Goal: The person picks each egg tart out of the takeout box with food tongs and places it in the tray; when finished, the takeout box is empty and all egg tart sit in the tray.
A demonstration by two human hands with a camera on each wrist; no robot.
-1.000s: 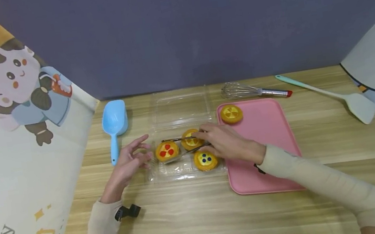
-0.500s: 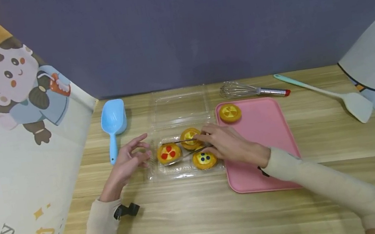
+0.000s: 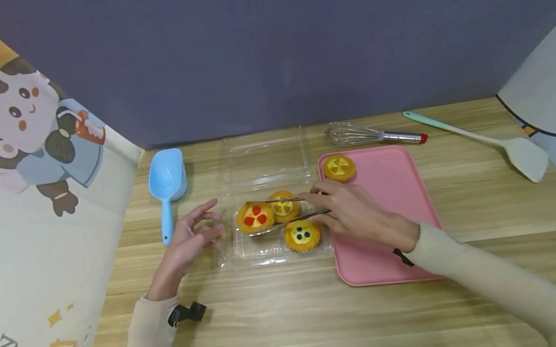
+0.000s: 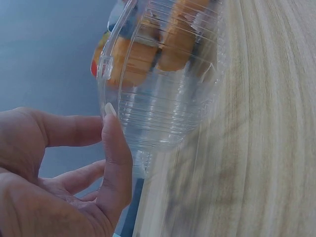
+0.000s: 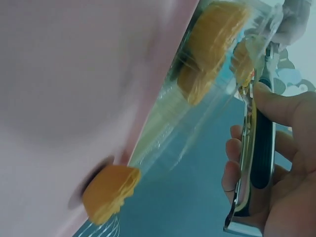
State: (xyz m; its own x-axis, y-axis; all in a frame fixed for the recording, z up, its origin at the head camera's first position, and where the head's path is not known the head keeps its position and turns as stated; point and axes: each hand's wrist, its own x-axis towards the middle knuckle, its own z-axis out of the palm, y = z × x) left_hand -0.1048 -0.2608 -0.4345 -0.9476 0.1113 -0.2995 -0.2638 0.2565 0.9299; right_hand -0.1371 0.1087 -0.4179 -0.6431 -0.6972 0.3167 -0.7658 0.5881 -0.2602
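My right hand grips metal tongs with dark handles. Between the tongs' arms is a strawberry-topped tart, over the left of the clear plastic clamshell box. Inside the box, the tart with lemon-like slices sits right behind it, partly covered by it in view. A blueberry-topped tart lies at the front right. At the box's left edge, my left hand pinches the rim with thumb and finger; the exact contact is partly hidden.
A pink tray stands to the right, one sliced-fruit tart in its far left corner. Behind lie a whisk and the box's raised lid. A blue scoop is left, a spatula far right.
The tongs and strawberry tart have shifted right and slightly back, closer to the lemon-like tart. My right hand moved right with them. The left hand stays at the box's edge.
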